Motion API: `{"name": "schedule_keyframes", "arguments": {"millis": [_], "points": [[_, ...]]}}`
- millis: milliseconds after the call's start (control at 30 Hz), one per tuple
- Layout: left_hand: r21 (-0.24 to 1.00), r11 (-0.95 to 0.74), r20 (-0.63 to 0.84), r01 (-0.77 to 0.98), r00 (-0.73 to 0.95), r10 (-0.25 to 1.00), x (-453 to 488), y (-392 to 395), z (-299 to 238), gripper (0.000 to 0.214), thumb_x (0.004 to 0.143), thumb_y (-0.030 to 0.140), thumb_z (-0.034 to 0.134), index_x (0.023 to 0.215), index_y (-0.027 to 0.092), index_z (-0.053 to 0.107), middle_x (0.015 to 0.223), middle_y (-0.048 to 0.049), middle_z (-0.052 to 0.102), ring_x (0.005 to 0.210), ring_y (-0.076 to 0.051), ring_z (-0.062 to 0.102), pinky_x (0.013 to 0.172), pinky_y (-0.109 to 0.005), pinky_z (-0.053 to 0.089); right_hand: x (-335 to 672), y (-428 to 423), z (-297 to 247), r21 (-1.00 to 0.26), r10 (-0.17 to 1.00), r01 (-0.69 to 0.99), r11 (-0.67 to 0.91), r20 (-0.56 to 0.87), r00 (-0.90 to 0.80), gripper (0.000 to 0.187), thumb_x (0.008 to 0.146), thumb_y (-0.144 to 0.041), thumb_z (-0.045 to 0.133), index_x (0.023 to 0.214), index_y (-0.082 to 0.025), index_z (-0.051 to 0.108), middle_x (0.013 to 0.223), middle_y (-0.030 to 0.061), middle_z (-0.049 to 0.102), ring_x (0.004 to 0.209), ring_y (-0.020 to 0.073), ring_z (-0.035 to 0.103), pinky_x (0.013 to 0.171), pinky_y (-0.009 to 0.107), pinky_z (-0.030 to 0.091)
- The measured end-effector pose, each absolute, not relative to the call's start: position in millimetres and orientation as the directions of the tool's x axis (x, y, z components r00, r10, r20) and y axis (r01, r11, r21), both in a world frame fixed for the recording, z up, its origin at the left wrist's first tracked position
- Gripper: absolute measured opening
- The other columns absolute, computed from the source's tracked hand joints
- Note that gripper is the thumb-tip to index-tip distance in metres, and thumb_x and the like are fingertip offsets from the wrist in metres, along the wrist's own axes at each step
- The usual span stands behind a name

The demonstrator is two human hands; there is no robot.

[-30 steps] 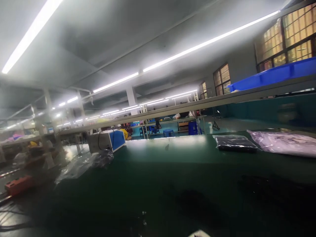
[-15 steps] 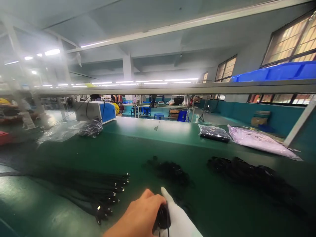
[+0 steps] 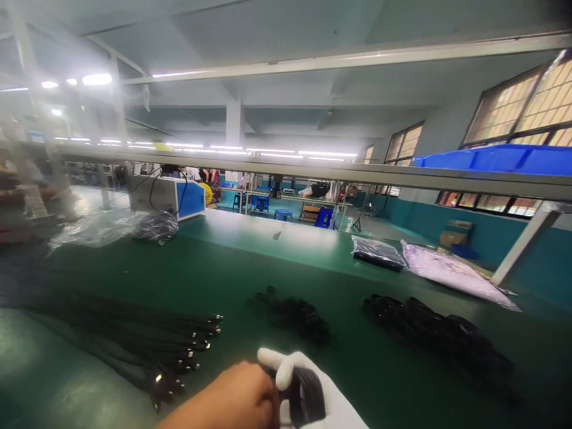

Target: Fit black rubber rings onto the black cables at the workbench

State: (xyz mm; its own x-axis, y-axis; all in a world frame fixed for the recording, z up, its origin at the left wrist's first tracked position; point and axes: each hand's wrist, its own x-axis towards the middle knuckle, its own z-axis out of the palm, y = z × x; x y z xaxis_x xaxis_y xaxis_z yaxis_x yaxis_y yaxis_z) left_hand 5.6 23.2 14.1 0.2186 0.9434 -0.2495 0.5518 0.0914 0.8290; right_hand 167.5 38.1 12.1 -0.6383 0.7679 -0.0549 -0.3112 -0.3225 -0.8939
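A small coil of black cable (image 3: 308,393) is gripped in my right hand (image 3: 290,363), which wears a white glove; its thumb and index finger close over the top of the coil. My left hand (image 3: 232,396), bare, is curled up against the coil's left side. Its fingertips are hidden, so what they pinch does not show. Left of my hands, a fan of straight black cables (image 3: 120,342) lies on the green tabletop (image 3: 223,280), metal plug ends pointing right. Beyond my hands sits a loose pile of black coiled pieces (image 3: 299,319), blurred.
A longer heap of black coils (image 3: 438,330) lies at the right. Behind it are a clear bag of dark goods (image 3: 378,253) and a pinkish plastic package (image 3: 456,274). A blue-and-grey machine (image 3: 190,198) and clear plastic bags (image 3: 102,226) stand back left. An overhead shelf carries a blue bin (image 3: 504,159).
My right hand has turned so its gloved fingers and the coil now face me. My left hand has slid slightly left and down, off the coil's top. The camera view has tilted.
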Motion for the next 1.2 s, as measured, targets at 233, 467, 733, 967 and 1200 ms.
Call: {"name": "schedule_keyframes", "arguments": {"millis": [233, 467, 733, 967, 1200], "points": [[0.958, 0.170, -0.134, -0.233, 0.164, 0.977, -0.3, 22.2, 35.3, 0.022, 0.066, 0.028, 0.065, 0.081, 0.013, 0.059, 0.072, -0.0035, 0.064, 0.062, -0.014, 0.058, 0.061, -0.027, 0.048, 164.0, 43.3, -0.6, -0.845, 0.751, -0.437, -0.310, 0.064, -0.657, 0.040, 0.062, -0.032, 0.083, 0.093, -0.020, 0.061, 0.077, 0.0013, 0.060, 0.064, 0.0124, 0.053, 0.056, 0.021, 0.036], [0.952, -0.203, 0.184, 0.228, 0.099, 0.978, 3.1, 12.2, 45.8, 0.036, 0.073, 0.016, 0.058, 0.107, 0.024, 0.064, 0.110, -0.0030, 0.062, 0.105, -0.021, 0.054, 0.095, -0.034, 0.039, 175.0, 51.5, -16.5, -0.847, 0.634, -0.360, -0.392, 0.034, -0.773, 0.061, 0.058, -0.033, 0.084, 0.111, -0.019, 0.058, 0.064, -0.0019, 0.057, 0.051, 0.0136, 0.051, 0.053, 0.026, 0.044], [0.946, -0.209, 0.130, 0.249, 0.299, 0.945, -11.6, 33.9, 38.7, 0.039, 0.074, 0.020, 0.060, 0.113, 0.026, 0.066, 0.113, -0.0031, 0.058, 0.106, -0.021, 0.053, 0.093, -0.031, 0.041, 158.3, 51.9, -31.8, -0.704, 0.667, -0.395, -0.591, -0.150, -0.730, 0.052, 0.076, -0.065, 0.064, 0.095, -0.016, 0.060, 0.081, 0.0058, 0.065, 0.057, 0.0119, 0.060, 0.049, 0.020, 0.045], [0.971, -0.060, -0.007, 0.231, 0.280, 0.960, -15.1, 42.9, 23.4, 0.033, 0.075, 0.024, 0.060, 0.106, 0.019, 0.068, 0.103, -0.0048, 0.064, 0.090, -0.020, 0.058, 0.081, -0.029, 0.045, 155.9, 50.6, -23.4, -0.811, 0.707, -0.319, -0.490, -0.155, -0.690, 0.055, 0.074, -0.055, 0.072, 0.108, -0.015, 0.057, 0.089, 0.0071, 0.059, 0.066, 0.0138, 0.058, 0.050, 0.021, 0.043], [0.948, 0.034, -0.016, 0.317, -0.061, 0.998, -1.6, 30.0, 11.3, 0.020, 0.080, 0.034, 0.051, 0.072, 0.017, 0.058, 0.065, 0.0015, 0.056, 0.065, -0.014, 0.050, 0.063, -0.026, 0.038, 165.5, 54.2, -15.2, -0.869, 0.741, -0.299, -0.395, -0.109, -0.662, 0.074, 0.058, -0.041, 0.083, 0.121, -0.020, 0.050, 0.110, 0.0086, 0.050, 0.097, 0.0238, 0.054, 0.078, 0.038, 0.049]]}}
